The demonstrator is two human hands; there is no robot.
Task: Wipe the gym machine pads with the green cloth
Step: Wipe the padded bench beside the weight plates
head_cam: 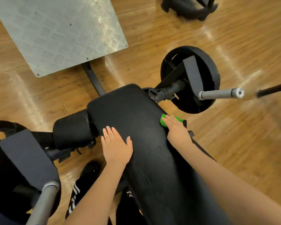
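While mostly hidden, green cloth (pixel 163 121) underlies right hand (pixel 177 129).

A ridged metal footplate (pixel 58 31) lies tilted above the wooden floor (pixel 217 46). A weight plate (pixel 206 62) (black) sits on a grey bar (pixel 221 94) at right.

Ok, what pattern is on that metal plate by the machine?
Grey metal plate with a raised tread pattern of short dashes, seen in the head view.
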